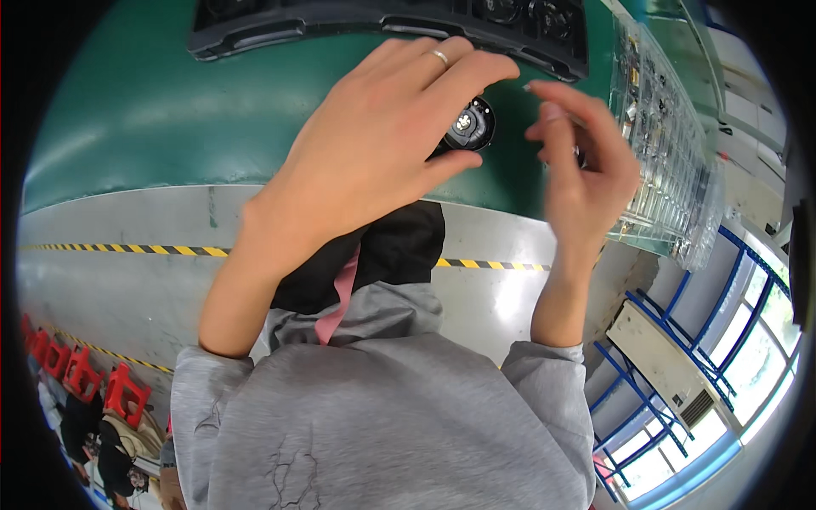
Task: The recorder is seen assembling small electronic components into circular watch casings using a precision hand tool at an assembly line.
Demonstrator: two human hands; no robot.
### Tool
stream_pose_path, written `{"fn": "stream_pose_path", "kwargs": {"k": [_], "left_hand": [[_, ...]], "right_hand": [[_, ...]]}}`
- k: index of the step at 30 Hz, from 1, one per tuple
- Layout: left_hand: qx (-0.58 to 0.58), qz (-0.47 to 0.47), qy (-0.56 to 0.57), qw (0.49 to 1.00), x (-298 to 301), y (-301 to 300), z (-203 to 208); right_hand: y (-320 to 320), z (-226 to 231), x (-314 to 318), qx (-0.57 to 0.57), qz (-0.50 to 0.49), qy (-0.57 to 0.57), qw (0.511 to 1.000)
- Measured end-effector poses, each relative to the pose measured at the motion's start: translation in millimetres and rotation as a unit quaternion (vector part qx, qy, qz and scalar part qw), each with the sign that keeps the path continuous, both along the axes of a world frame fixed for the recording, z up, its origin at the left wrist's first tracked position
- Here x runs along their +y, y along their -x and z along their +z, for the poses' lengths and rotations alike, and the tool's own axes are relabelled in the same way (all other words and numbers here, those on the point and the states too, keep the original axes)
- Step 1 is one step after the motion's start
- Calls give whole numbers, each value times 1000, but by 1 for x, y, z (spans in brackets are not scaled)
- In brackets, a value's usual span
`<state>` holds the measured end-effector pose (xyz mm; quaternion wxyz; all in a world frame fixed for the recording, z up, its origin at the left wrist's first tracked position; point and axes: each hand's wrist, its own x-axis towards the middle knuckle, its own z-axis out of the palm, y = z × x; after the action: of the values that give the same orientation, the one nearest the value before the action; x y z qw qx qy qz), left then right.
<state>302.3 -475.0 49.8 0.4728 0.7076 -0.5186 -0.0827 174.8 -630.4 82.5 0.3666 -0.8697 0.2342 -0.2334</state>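
"Two hands flank one small round black part [472, 126], just above and right of the frame's middle. How would it handle?"

"Probably light and stiff, perhaps slippery at the glossy rim, with a delicate middle. I'd take it by the outer edge."

"And the hands?"

"The left hand [382, 123] arches over it, thumb and forefinger spread around its edge; I can't tell whether it grips. The right hand [589, 161], near it on the right, has bent fingers; blur hides whether they hold anything."

"Its looks?"

"Dark and disc-like, with a pale, shiny centre, partly covered on its left, against the green worktop [170, 119]."
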Motion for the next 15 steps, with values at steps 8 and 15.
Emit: {"fn": "stream_pose_path", "kwargs": {"k": [8, 15], "left_hand": [[-11, 7, -5, 1000, 7, -3, -5], [-18, 15, 1, 1000, 9, -3, -4]], "right_hand": [[0, -10, 19, -14, 46, 22, 999], [-5, 1, 21, 26, 63, -10, 998]]}}
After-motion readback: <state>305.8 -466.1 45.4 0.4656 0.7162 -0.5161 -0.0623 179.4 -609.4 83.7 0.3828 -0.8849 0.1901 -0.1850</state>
